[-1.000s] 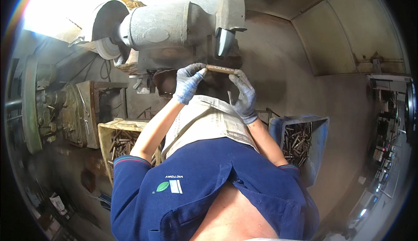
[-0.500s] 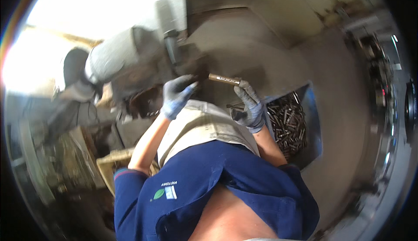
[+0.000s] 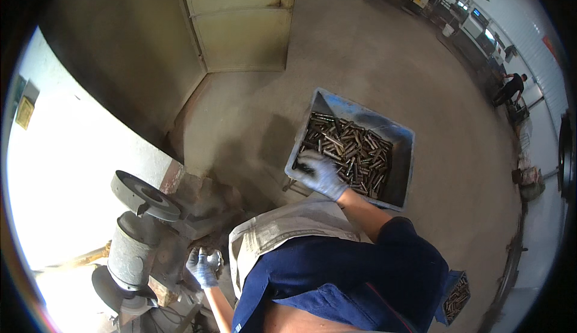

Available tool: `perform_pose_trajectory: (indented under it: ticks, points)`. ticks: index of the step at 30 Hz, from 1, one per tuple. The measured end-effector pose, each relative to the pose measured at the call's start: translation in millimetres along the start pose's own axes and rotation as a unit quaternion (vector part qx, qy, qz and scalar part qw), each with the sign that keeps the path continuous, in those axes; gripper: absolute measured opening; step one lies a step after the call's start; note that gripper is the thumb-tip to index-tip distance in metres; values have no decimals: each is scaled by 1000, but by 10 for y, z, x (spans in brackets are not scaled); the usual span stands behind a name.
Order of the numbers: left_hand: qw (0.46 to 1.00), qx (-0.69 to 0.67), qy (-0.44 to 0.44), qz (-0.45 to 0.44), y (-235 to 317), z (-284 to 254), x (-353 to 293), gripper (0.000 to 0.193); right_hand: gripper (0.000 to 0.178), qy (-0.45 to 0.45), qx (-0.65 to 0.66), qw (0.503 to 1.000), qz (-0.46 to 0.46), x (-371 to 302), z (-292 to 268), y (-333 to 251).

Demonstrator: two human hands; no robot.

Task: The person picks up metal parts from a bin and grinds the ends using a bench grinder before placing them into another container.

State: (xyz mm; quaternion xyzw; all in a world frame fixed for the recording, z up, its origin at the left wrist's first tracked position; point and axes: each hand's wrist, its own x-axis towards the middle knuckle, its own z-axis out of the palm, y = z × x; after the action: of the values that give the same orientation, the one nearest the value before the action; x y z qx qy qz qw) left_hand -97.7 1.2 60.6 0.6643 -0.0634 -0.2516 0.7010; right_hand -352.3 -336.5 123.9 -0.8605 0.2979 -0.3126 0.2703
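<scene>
My right hand (image 3: pixel 323 175), in a grey-blue work glove, is over the near left rim of a blue plastic bin (image 3: pixel 409 171). Its thumb and fingers are apart, and no part shows between them. Inside the bin lies a heap of short metal tubes (image 3: pixel 354 152), some dark, some brownish. My left hand (image 3: pixel 203 267), gloved alike, is low by my apron, to the right of a bench grinder (image 3: pixel 131 250). Its fingers are curled around something pale and shiny, too small to name.
The grinder's upper wheel (image 3: pixel 145 196) juts out near the white wall. A second bin of metal parts (image 3: pixel 455 297) stands at lower right. Metal cabinet doors (image 3: pixel 237 23) rise at the back. Far right, another person (image 3: pixel 511 89) bends beside a row of machines.
My view has swung right toward the bin. My right hand has gone from holding a metal tube before me to the bin, and that tube no longer shows in it. My left hand is lower.
</scene>
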Motion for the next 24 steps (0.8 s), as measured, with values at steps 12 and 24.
perform_pose_trajectory:
  ticks: [12, 24]
  points:
    - [959, 153, 235, 30, -127, -895, -505, 19, 24, -234, 243, 909, -243, 267, 1587, -1103]
    - [765, 20, 641, -66, -551, -1712, -3481, 16, 13, -511, 310, 795, -105, -185, 2304, -1021]
